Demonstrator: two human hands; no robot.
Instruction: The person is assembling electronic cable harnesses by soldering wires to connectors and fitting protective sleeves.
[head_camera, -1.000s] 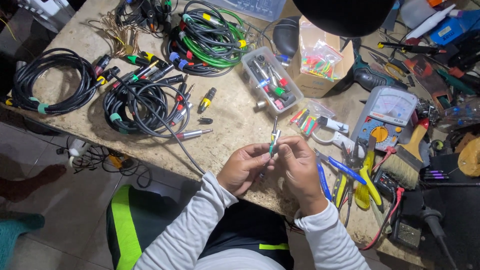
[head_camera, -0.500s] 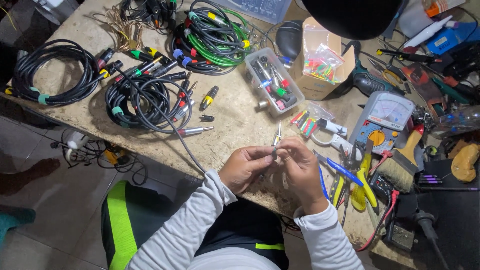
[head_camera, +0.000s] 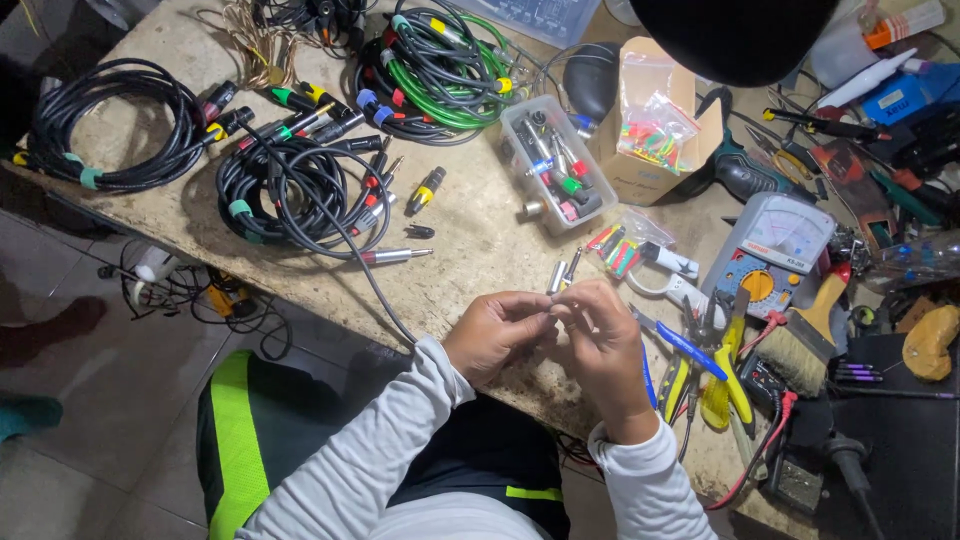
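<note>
My left hand (head_camera: 495, 332) and my right hand (head_camera: 603, 345) meet over the near edge of the workbench (head_camera: 470, 250). Both pinch a small metal plug (head_camera: 553, 308) between their fingertips; most of it is hidden by the fingers. A thin black cable (head_camera: 375, 290) runs from the nearest cable coil (head_camera: 300, 190) to my left wrist. Just beyond my fingers, two small metal plug parts (head_camera: 560, 275) lie on the bench.
A clear box of connectors (head_camera: 555, 165) sits mid-bench, with black cable coils (head_camera: 110, 125) and a green coil (head_camera: 440, 70) to the left. To the right lie a multimeter (head_camera: 775, 250), a brush (head_camera: 815, 345), yellow-handled pliers (head_camera: 720, 385) and a blue-handled tool (head_camera: 685, 345).
A second ago my right hand held a small green-tipped piece up above the fingers; now the hands are closed together and that piece is hidden. The hands barely shifted.
</note>
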